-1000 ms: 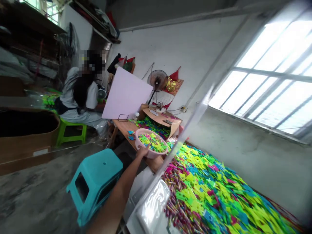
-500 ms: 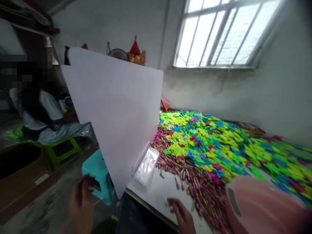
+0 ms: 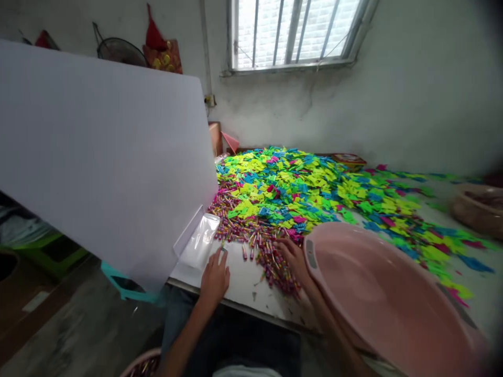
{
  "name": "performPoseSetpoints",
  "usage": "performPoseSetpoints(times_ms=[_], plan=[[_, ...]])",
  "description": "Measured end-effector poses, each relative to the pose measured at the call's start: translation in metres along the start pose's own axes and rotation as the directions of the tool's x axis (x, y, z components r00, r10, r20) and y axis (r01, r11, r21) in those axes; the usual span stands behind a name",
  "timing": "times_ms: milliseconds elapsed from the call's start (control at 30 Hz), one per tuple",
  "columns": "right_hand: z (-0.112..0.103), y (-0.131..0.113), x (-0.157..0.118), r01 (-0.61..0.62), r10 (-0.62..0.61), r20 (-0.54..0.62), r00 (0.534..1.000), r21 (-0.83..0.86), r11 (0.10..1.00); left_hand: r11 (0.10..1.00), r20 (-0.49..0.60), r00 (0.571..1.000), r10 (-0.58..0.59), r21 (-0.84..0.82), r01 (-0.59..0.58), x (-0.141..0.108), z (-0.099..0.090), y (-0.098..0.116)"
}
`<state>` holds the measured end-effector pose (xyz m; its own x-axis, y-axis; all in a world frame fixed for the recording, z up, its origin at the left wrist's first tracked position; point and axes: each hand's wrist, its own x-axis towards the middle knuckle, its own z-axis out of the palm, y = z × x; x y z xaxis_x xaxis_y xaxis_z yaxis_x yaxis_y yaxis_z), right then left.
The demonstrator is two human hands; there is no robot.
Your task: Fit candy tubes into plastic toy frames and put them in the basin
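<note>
My left hand (image 3: 214,280) rests at the front of the white table, fingers stretched forward and a little apart. Its fingertips are at a small grey-green piece (image 3: 223,251), close to a stack of clear plastic bags (image 3: 200,241). My right hand (image 3: 293,256) reaches over the near heap of small purple-and-gold tube-shaped pieces (image 3: 275,267). Its fingers are extended onto the heap, and I see nothing held in them. Right beside that forearm is a large pink basin (image 3: 377,283), tilted, its inside facing me.
A tall pale board (image 3: 118,157) stands along the left. Behind the tubes spreads a big pile of yellow, green, blue and pink flat plastic pieces (image 3: 283,183). A turquoise stool (image 3: 129,285) and a container of tubes (image 3: 145,364) are below the table edge.
The view has swung right, and the co-worker on the left is out of sight. My left hand has come from beside the table onto it; my right hand has reached forward to the tube heap.
</note>
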<state>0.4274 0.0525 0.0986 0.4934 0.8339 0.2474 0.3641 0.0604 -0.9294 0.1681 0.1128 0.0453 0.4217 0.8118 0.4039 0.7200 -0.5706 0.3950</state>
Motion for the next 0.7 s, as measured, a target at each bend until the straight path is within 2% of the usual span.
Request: performPoseSetpoints(times_ms=[100, 167, 233, 333, 500, 600, 700], plan=[[-0.017, 0.007, 0.005, -0.023, 0.022, 0.017, 1.000, 0.007, 1.000, 0.999, 0.011, 1.000, 0.023, 0.044, -0.023, 0.029, 0.018, -0.013], [-0.014, 0.011, 0.007, -0.029, 0.029, 0.009, 1.000, -0.002, 1.000, 0.998, 0.017, 0.999, 0.031, 0.061, -0.032, 0.035, 0.030, -0.018], [0.001, 0.014, 0.012, -0.024, 0.023, -0.008, 1.000, -0.028, 0.999, 0.998, 0.013, 1.000, 0.021, 0.066, -0.022, 0.034, 0.038, -0.021], [0.038, 0.017, 0.033, 0.017, -0.019, -0.015, 1.000, -0.107, 0.994, 0.999, -0.002, 1.000, -0.016, 0.052, 0.016, 0.031, 0.042, -0.023], [0.097, 0.024, 0.099, 0.156, -0.165, -0.003, 0.986, -0.307, 0.939, 0.997, -0.041, 0.996, -0.077, -0.001, 0.077, 0.033, 0.040, -0.026], [0.115, 0.030, 0.131, 0.198, -0.205, 0.026, 0.978, -0.412, 0.889, 0.993, -0.080, 0.990, -0.113, -0.032, 0.111, 0.033, 0.040, -0.028], [0.122, 0.037, 0.144, 0.225, -0.225, 0.059, 0.973, -0.476, 0.850, 0.988, -0.130, 0.981, -0.147, -0.073, 0.139, 0.033, 0.040, -0.031]])
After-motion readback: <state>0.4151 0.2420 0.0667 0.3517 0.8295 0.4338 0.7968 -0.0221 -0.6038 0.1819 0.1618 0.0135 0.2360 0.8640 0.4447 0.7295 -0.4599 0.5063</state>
